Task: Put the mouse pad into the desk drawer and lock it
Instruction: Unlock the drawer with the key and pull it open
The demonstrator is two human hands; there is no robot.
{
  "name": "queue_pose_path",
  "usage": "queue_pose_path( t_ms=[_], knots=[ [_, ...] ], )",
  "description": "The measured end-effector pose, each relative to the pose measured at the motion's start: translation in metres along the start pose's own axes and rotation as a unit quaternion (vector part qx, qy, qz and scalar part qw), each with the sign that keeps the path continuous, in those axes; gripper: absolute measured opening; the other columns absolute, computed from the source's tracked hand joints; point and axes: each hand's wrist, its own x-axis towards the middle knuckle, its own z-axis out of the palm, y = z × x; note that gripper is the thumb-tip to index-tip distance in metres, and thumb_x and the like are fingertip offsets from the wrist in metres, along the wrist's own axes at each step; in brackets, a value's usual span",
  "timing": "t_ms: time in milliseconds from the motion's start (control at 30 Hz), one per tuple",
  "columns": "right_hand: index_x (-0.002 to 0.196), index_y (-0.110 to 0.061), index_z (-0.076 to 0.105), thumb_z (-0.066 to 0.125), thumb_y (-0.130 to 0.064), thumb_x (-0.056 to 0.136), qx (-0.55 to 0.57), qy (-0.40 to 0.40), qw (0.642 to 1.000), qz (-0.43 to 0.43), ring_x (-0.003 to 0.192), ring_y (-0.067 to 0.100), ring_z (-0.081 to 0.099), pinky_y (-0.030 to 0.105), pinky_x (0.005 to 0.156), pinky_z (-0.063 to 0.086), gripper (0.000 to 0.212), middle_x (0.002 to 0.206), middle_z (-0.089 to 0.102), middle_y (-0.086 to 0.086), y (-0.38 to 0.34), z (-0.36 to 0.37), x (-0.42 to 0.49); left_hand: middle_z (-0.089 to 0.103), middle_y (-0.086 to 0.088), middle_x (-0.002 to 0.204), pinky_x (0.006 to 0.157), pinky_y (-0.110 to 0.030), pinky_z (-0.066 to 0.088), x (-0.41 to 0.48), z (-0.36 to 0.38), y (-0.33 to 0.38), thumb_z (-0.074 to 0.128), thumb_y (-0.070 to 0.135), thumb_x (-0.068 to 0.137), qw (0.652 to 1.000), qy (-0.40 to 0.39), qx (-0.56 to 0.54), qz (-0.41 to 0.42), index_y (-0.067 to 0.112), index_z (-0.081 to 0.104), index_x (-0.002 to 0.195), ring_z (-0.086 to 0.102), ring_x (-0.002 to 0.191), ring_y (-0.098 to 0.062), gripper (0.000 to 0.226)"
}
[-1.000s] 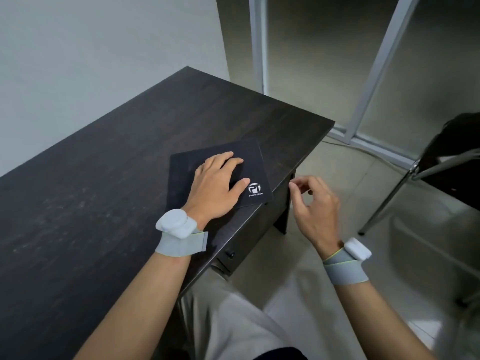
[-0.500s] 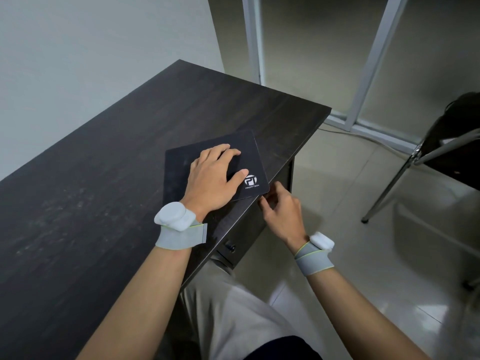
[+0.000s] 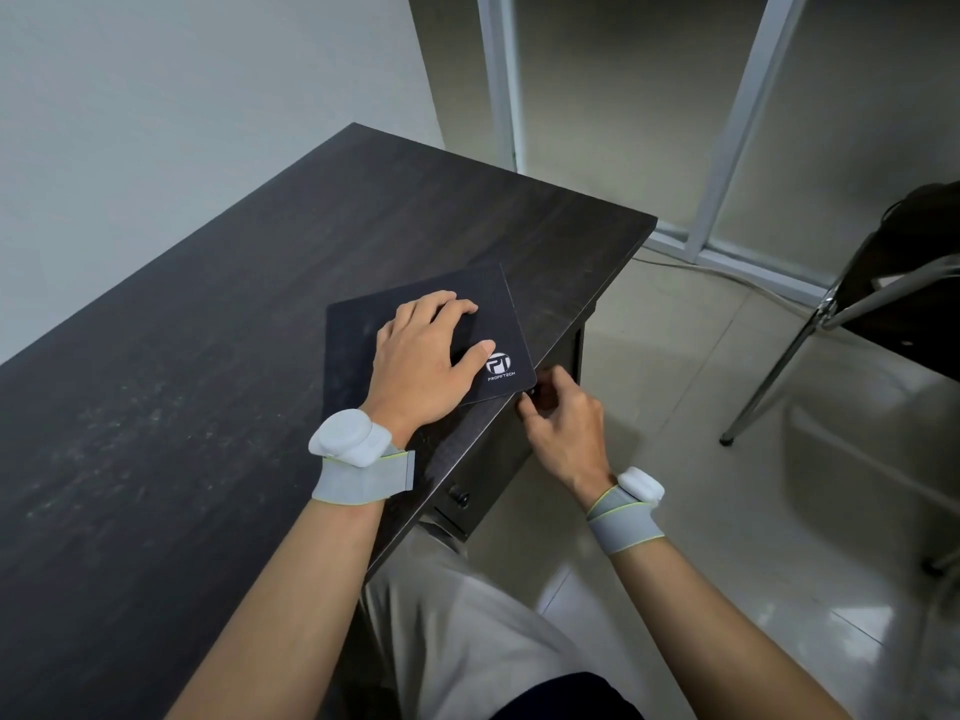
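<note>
A black mouse pad (image 3: 358, 335) with a white logo lies on the dark wooden desk (image 3: 208, 356), close to its right front edge. My left hand (image 3: 421, 361) rests flat on the pad, fingers spread, gripping nothing. Below the desk edge is the closed drawer front (image 3: 483, 459), with a round dark knob (image 3: 460, 496) lower down. My right hand (image 3: 563, 428) is at the upper part of the drawer front, just under the pad's corner. Its thumb and fingers pinch a small dark key or lock piece (image 3: 533, 392), mostly hidden by the fingers.
A metal-legged chair (image 3: 831, 314) with a dark seat stands on the tiled floor to the right. A glass partition with white frames (image 3: 727, 148) is behind the desk, with a cable (image 3: 727, 275) along its base. My legs are under the desk edge.
My right hand came in from open air beside the desk to the drawer front and closed its fingers there. My left hand stayed flat on the pad.
</note>
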Motion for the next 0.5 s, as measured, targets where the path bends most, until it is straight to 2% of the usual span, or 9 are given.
queue_pose_path(
  t_ms=[267,500],
  knots=[
    [0.095,-0.021,0.069,0.077,-0.017,0.085,0.014,0.042,0.999,-0.003,0.071,-0.008,0.062,-0.001,0.069,0.041,0.013,0.073,0.064,-0.019,0.017,-0.02,-0.017,0.048,0.006,0.149,0.111,-0.051,0.032,0.001,0.001,0.001,0.056,0.055,0.093,1.0,0.003,-0.005,0.0,0.029,0.055,0.136,0.039,0.139,-0.023,0.05],
    [0.095,-0.018,0.07,0.077,-0.012,0.085,0.021,0.058,0.998,-0.018,0.074,0.007,0.064,0.006,0.073,0.046,0.014,0.077,0.069,-0.006,0.026,-0.039,-0.03,0.049,0.006,0.147,0.111,-0.052,0.031,0.002,0.003,-0.001,0.056,0.054,0.093,1.0,0.006,-0.009,0.002,0.03,0.056,0.135,0.039,0.139,-0.024,0.048]
  ],
)
